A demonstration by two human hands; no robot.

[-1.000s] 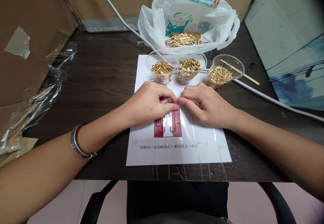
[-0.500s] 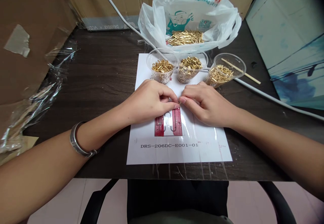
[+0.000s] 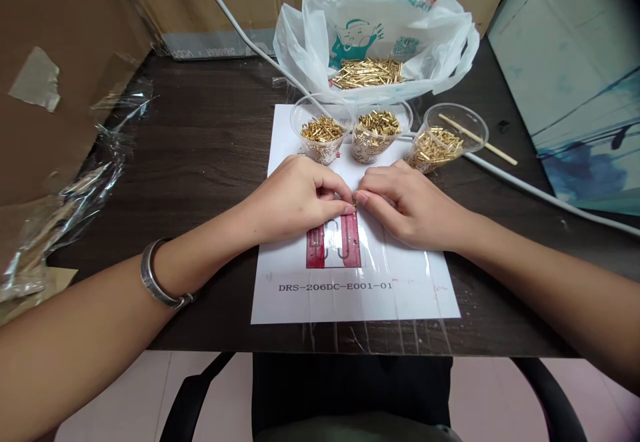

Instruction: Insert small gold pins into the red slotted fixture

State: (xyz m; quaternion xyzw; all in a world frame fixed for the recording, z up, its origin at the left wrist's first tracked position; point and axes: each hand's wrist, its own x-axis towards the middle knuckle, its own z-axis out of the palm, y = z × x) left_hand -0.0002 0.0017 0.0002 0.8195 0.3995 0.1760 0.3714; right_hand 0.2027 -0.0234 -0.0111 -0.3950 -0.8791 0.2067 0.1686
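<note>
My left hand (image 3: 295, 199) and my right hand (image 3: 410, 202) meet fingertip to fingertip over a white printed sheet (image 3: 400, 282) taped to the dark table. Between the pinched fingertips sits a tiny brass part (image 3: 355, 200), mostly hidden. Just below the hands lies a red diagram (image 3: 334, 249) printed on the sheet. Beyond the hands stand three clear plastic cups of small brass pins: the left cup (image 3: 320, 137), the middle cup (image 3: 377, 133) and the right cup (image 3: 440, 142). A metal bangle (image 3: 155, 282) circles my left wrist.
A white plastic bag (image 3: 375, 35) holding several long brass pins lies at the back. A white cable (image 3: 525, 189) crosses the table. A thin wooden stick (image 3: 477, 141) rests on the right cup. Cardboard (image 3: 60, 62) and crumpled clear film (image 3: 65, 209) stand left. A chair (image 3: 350, 395) sits below.
</note>
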